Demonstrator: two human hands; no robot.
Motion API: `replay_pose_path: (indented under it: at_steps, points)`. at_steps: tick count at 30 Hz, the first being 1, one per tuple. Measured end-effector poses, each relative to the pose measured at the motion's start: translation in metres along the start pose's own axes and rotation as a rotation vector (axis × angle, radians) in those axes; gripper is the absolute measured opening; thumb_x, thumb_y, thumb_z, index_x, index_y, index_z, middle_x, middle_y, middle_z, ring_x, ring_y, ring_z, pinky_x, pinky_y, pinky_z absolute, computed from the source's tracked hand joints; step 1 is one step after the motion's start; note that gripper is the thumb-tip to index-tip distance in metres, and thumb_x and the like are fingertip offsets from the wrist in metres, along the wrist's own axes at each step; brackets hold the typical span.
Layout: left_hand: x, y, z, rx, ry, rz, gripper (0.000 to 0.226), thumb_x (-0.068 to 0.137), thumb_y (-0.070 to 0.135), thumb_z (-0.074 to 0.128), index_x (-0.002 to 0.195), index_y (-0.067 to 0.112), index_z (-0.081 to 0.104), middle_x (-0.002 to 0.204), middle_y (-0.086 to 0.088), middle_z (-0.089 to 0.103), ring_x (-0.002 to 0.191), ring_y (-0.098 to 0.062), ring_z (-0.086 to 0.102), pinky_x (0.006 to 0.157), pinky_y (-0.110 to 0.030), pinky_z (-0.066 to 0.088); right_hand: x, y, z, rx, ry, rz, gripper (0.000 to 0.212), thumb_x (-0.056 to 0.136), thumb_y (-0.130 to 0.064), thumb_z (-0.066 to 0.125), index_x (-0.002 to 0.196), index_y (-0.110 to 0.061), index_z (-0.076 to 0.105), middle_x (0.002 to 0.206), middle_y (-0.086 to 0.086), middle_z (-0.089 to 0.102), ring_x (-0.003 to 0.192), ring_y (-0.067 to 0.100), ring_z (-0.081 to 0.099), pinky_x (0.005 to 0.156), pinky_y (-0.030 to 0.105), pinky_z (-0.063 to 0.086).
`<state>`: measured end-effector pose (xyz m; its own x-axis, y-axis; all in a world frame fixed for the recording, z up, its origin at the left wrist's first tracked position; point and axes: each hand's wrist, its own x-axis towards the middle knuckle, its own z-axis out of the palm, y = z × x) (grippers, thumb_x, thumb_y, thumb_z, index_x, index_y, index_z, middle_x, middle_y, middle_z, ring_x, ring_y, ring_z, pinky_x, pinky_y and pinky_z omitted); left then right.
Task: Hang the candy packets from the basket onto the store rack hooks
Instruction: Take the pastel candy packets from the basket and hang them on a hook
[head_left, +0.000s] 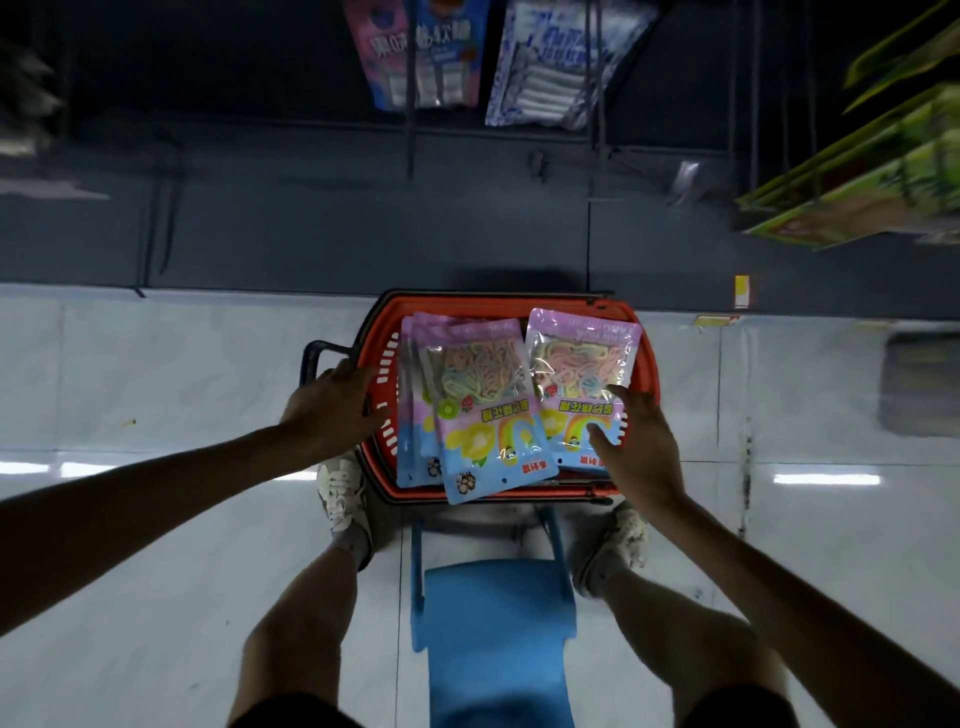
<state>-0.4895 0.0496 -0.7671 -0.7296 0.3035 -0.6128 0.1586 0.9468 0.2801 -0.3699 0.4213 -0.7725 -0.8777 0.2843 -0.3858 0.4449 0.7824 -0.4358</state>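
A red basket (647, 358) stands on the floor in front of me. Several pastel candy packets lie in it: a stack on the left (483, 395) and one packet on the right (579, 364). My left hand (332, 402) rests on the basket's left rim beside its black handle (314, 353), fingers curled over the edge. My right hand (636, 447) lies spread on the lower corner of the right packet, fingers apart, not closed on it. The dark store rack (410, 130) rises behind the basket, with hanging packets (423, 52) at the top.
I sit on a blue stool (493, 623) with my feet on either side of its front. More hanging packets (561, 62) and green boxes (872, 171) are on the rack at upper right. The floor is glossy white tile (182, 374).
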Motion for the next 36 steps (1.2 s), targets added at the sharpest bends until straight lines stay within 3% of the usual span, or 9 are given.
replay_pose_path:
  at_steps: [5, 8, 10, 12, 14, 18, 22, 28, 36]
  points:
    - [0.009, 0.009, -0.011, 0.040, 0.052, 0.107, 0.067, 0.097, 0.048, 0.066, 0.151, 0.018, 0.042, 0.141, -0.008, 0.061, 0.118, -0.032, 0.066, 0.089, -0.046, 0.059, 0.018, -0.014, 0.020, 0.063, -0.019, -0.061, 0.059, 0.093, -0.032, 0.073, 0.145, -0.012, 0.054, 0.140, 0.008, 0.060, 0.131, 0.025, 0.054, 0.107, 0.045, 0.050]
    - [0.026, 0.016, -0.003, 0.116, 0.083, 0.198, 0.067, 0.096, 0.051, 0.066, 0.150, 0.018, 0.045, 0.143, -0.009, 0.061, 0.116, -0.033, 0.068, 0.093, -0.048, 0.057, 0.037, -0.007, 0.039, 0.055, -0.038, -0.227, 0.057, 0.095, -0.036, 0.070, 0.144, -0.012, 0.054, 0.140, 0.011, 0.060, 0.131, 0.026, 0.054, 0.108, 0.044, 0.049]
    - [0.041, 0.021, 0.004, 0.261, 0.164, 0.307, 0.062, 0.095, 0.051, 0.067, 0.146, 0.019, 0.053, 0.139, -0.009, 0.064, 0.110, -0.033, 0.071, 0.087, -0.046, 0.059, 0.054, 0.000, 0.046, 0.051, -0.013, -0.309, 0.055, 0.095, -0.032, 0.071, 0.143, -0.011, 0.055, 0.139, 0.012, 0.060, 0.130, 0.028, 0.054, 0.106, 0.043, 0.050]
    - [0.057, 0.025, 0.013, 0.381, 0.252, 0.428, 0.058, 0.095, 0.054, 0.057, 0.139, 0.016, 0.061, 0.131, -0.010, 0.068, 0.106, -0.033, 0.072, 0.079, -0.041, 0.060, 0.069, 0.003, 0.051, 0.045, 0.015, -0.387, 0.056, 0.094, -0.031, 0.072, 0.143, -0.012, 0.055, 0.140, 0.011, 0.060, 0.130, 0.027, 0.054, 0.105, 0.040, 0.049]
    - [0.076, 0.026, 0.023, 0.363, 0.264, 0.528, 0.063, 0.098, 0.058, 0.048, 0.140, 0.013, 0.060, 0.132, -0.012, 0.065, 0.114, -0.035, 0.068, 0.086, -0.042, 0.058, 0.086, 0.004, 0.054, 0.035, 0.007, -0.457, 0.057, 0.093, -0.032, 0.072, 0.144, -0.015, 0.055, 0.142, 0.009, 0.058, 0.131, 0.026, 0.052, 0.106, 0.041, 0.048]
    - [0.107, 0.029, 0.033, 0.386, 0.385, 0.699, 0.059, 0.099, 0.053, 0.057, 0.138, 0.010, 0.063, 0.132, -0.014, 0.064, 0.116, -0.036, 0.063, 0.096, -0.043, 0.053, 0.116, 0.011, 0.068, 0.024, 0.047, -0.598, 0.057, 0.088, -0.033, 0.075, 0.139, -0.014, 0.060, 0.140, 0.008, 0.060, 0.129, 0.028, 0.055, 0.104, 0.047, 0.050]
    - [0.126, 0.030, 0.038, 0.383, 0.498, 0.822, 0.049, 0.096, 0.049, 0.064, 0.134, 0.018, 0.068, 0.131, -0.008, 0.066, 0.111, -0.030, 0.065, 0.092, -0.041, 0.051, 0.133, 0.027, 0.097, 0.040, 0.129, -0.730, 0.056, 0.094, -0.039, 0.067, 0.143, -0.014, 0.058, 0.145, 0.005, 0.057, 0.133, 0.026, 0.054, 0.109, 0.041, 0.047]
    - [0.137, 0.018, 0.065, 0.360, 0.609, 0.845, 0.040, 0.097, 0.047, 0.068, 0.125, 0.020, 0.072, 0.126, -0.002, 0.068, 0.109, -0.023, 0.068, 0.089, -0.038, 0.052, 0.146, 0.044, 0.118, -0.166, 0.226, -0.907, 0.050, 0.098, -0.043, 0.064, 0.139, -0.016, 0.060, 0.135, 0.005, 0.060, 0.123, 0.025, 0.057, 0.105, 0.037, 0.046]
    - [0.111, -0.009, 0.088, 0.243, 0.729, 0.702, 0.045, 0.102, 0.051, 0.055, 0.129, 0.017, 0.068, 0.126, -0.003, 0.066, 0.111, -0.026, 0.068, 0.087, -0.035, 0.051, 0.096, 0.073, 0.127, -0.189, 0.262, -0.847, 0.049, 0.094, -0.042, 0.065, 0.135, -0.015, 0.063, 0.132, 0.006, 0.061, 0.122, 0.027, 0.059, 0.102, 0.043, 0.051]
